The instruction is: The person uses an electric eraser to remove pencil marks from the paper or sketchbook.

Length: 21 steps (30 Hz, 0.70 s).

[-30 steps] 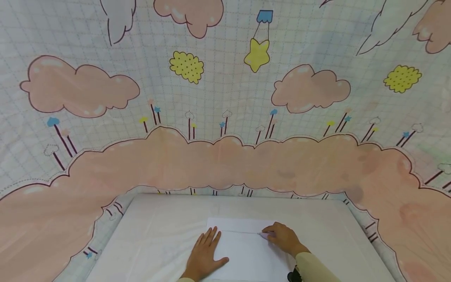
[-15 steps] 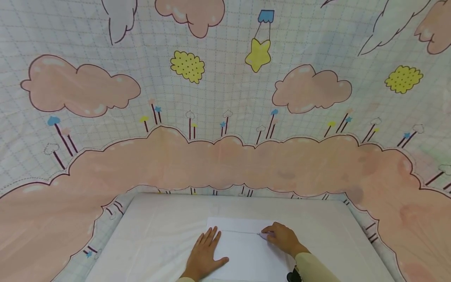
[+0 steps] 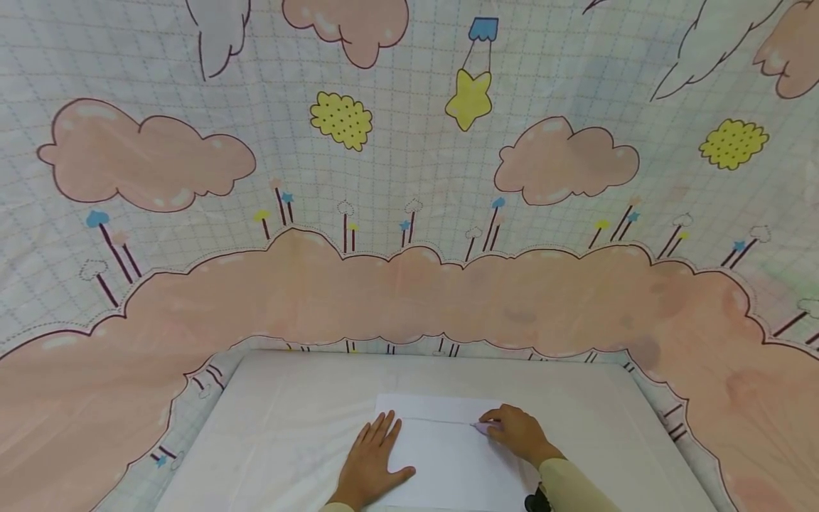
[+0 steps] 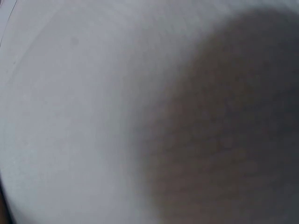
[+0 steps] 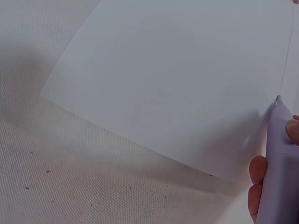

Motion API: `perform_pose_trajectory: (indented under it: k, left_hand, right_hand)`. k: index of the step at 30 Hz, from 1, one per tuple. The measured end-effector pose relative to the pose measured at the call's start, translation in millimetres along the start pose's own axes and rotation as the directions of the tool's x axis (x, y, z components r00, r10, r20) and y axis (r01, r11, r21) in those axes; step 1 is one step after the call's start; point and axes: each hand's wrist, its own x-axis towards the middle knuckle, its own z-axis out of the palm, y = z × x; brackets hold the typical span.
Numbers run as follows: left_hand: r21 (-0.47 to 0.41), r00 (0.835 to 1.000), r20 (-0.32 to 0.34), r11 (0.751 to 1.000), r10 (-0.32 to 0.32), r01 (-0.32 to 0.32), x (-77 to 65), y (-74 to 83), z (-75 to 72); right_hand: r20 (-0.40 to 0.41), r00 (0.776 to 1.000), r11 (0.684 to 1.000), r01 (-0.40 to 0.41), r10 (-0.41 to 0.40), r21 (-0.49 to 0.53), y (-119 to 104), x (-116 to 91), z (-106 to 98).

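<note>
your right hand [image 3: 520, 432] has its fingers clamped on a thick, lilac, smooth-bodied pen [image 5: 280, 168], its fine metal tip at the end of a thin grey line [image 3: 436, 422] across a rectangular white paper sheet [image 3: 457, 466]. the sheet lies on the white cloth-covered desk [image 3: 281, 412]. your left hand [image 3: 370, 462] rests flat over its left edge, fingers straight, thumb spread apart.

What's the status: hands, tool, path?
Left hand spread across left edge of paper. Right hand grips tool, tip at right end of line. No obstruction visible.
</note>
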Motion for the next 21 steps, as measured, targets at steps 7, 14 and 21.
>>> perform_pose_trajectory:
  k: [7,14,21]
  left_hand:
    - [0.010,1.000,-0.003,1.000,0.006,-0.006,0.2,-1.0,1.9]
    - [0.004,1.000,-0.004,1.000,0.006,-0.006,0.5,-0.8,0.9]
    - [-0.001,1.000,0.012,1.000,0.002,-0.002,1.3,0.1,-0.8]
  right_hand:
    - [-0.002,1.000,0.999,-0.003,0.003,0.034,1.9,0.6,0.9]
    - [-0.012,1.000,0.999,0.015,-0.014,0.037,-3.5,2.7,3.5]
    - [0.003,1.000,0.999,0.017,-0.017,0.040,-4.3,5.0,5.9]
